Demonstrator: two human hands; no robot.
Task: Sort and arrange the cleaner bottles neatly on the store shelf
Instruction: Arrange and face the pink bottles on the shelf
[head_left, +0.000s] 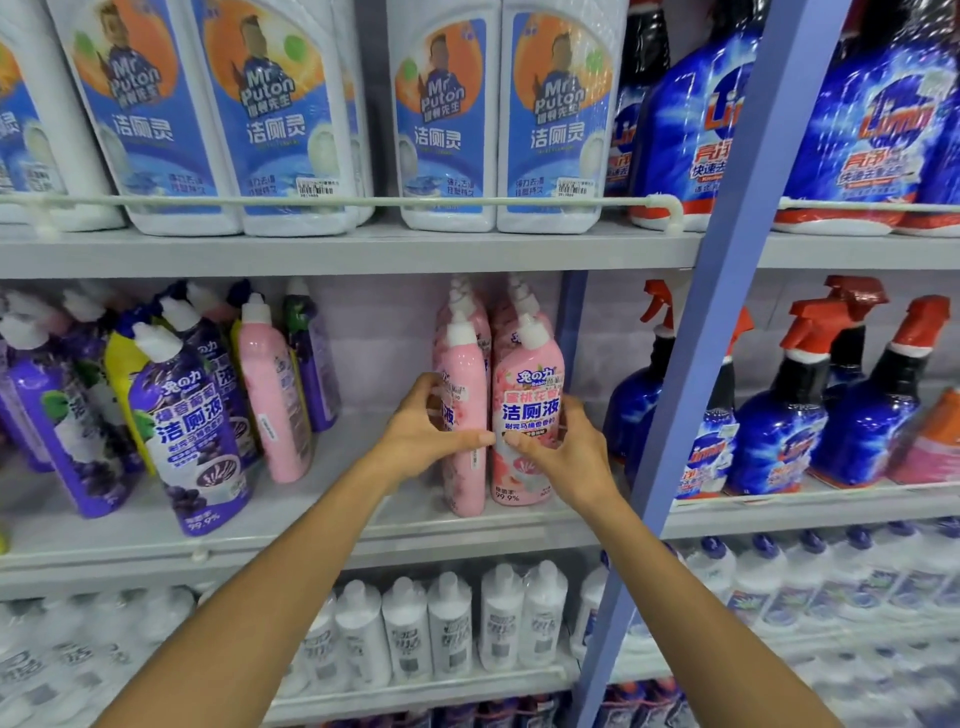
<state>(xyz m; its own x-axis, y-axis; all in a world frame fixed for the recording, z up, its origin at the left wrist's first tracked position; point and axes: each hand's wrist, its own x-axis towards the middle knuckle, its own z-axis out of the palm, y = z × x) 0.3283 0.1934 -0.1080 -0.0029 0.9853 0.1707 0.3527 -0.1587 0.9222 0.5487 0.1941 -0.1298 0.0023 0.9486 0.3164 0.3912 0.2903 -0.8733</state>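
Gripping two pink bottles, right end of middle shelf.
My left hand curls its fingers round the left pink bottle, my right hand round the right pink bottle; both upright, side by side.

Glossy plastic pink bottles with shiny printed labels; smooth matt grey shelf board; glossy blue upright.

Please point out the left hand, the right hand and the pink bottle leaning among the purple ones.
left hand (415, 436), head view, its back
right hand (571, 457), head view, its back
leaning pink bottle (272, 405), head view, body
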